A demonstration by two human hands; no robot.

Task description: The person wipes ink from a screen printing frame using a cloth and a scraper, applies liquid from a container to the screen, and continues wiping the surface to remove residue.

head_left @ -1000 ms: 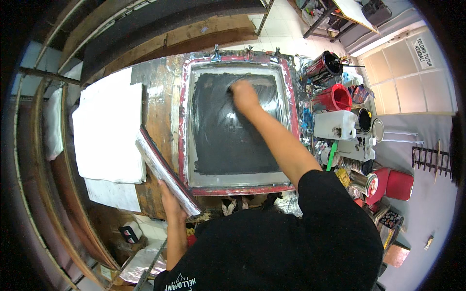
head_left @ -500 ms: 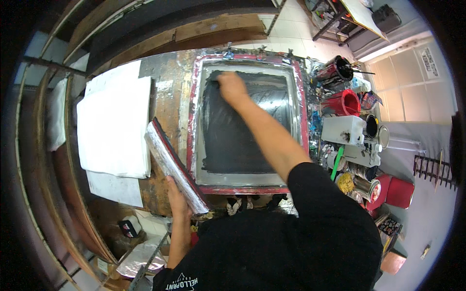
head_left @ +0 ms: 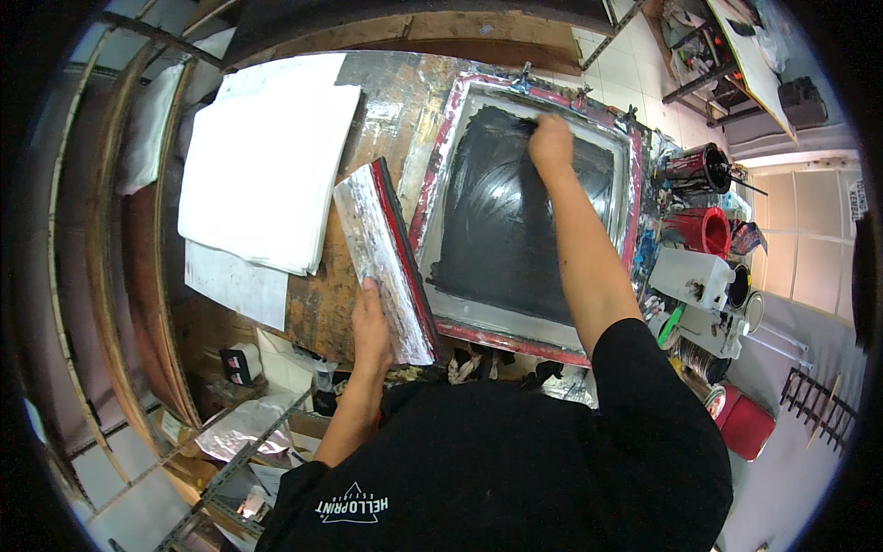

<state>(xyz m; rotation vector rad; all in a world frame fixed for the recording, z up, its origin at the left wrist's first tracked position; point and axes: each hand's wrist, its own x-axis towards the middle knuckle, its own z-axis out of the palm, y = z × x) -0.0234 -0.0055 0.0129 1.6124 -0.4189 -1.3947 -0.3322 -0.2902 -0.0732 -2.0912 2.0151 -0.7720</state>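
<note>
Altogether, 2 hands (head_left: pixel 372 327) (head_left: pixel 552 145): 1 on 1 squeegee (head_left: pixel 386 267), 1 at 1 screen (head_left: pixel 501 248).

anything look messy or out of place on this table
Yes, mildly. The red frame has pale smears along its edges, and the brown tabletop is stained and streaked. The white paper stack isn't squared: a lower sheet pokes out past its near edge. The smears may just be workshop wear.
</note>
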